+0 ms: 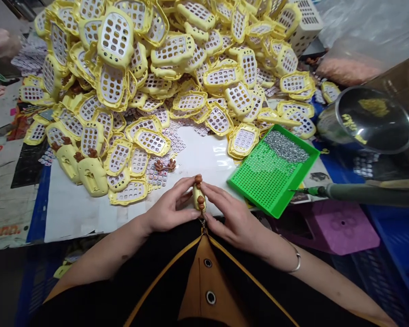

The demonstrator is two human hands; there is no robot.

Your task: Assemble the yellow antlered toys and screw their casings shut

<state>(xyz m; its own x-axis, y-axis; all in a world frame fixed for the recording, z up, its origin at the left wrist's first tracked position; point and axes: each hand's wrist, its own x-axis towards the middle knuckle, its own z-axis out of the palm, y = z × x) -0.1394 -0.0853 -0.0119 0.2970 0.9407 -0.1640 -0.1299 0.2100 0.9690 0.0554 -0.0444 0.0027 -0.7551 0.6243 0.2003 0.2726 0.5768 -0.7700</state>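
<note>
Both my hands meet at the near edge of the white sheet (204, 156), gripping one yellow plastic shell (199, 197) edge-on, its brown antler piece (198, 180) sticking up at the far end. My left hand (170, 206) pinches the shell from the left with curled fingers. My right hand (230, 213) closes on it from the right. A loose brown antler piece (165, 165) lies on the sheet just beyond my hands, among small white key pads (158, 177).
A big heap of yellow keypad shells (163, 68) fills the far side. A green perforated tray (272, 170) holding several small silver screws sits at right, a powered screwdriver (354, 193) beside it. A steel pot (368, 120) and a purple stool (341, 227) stand further right.
</note>
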